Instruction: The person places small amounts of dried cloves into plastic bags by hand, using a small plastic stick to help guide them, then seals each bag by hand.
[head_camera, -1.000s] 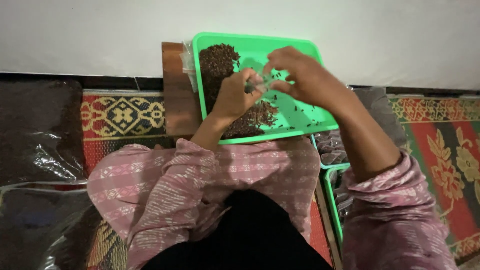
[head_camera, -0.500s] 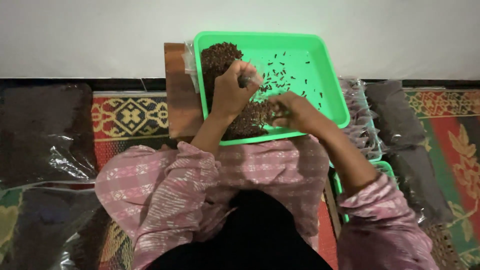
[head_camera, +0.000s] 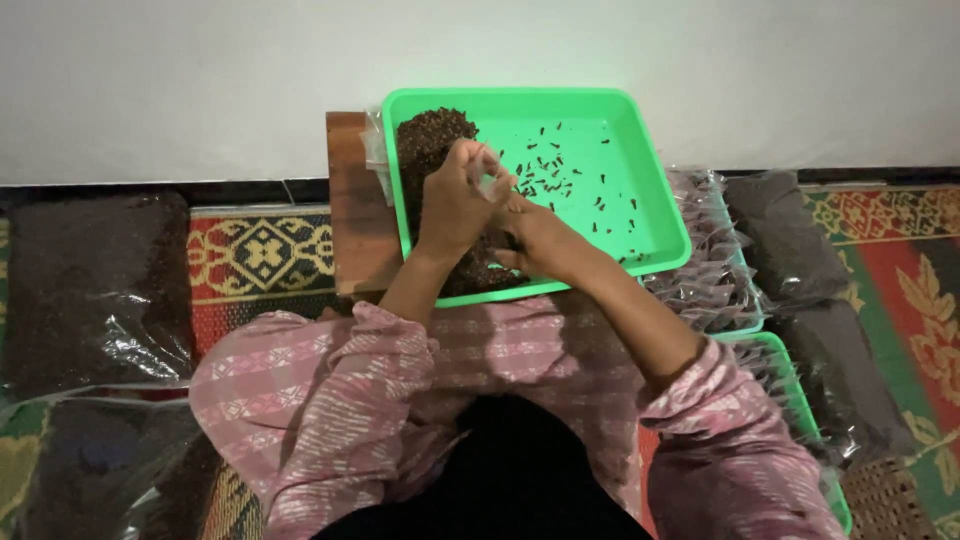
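The left hand (head_camera: 455, 205) hovers over the green tray (head_camera: 655, 215), fingers pinched on what looks like a small clear bag (head_camera: 487, 178), though the view is too dim to be sure. The right hand (head_camera: 535, 240) sits just beside and below it, palm down in the pile of dark brown bits (head_camera: 430, 140); whether it is cupped or closed, I cannot tell. The pile runs along the tray's left side, directly under both hands, with the right hand nearer to it.
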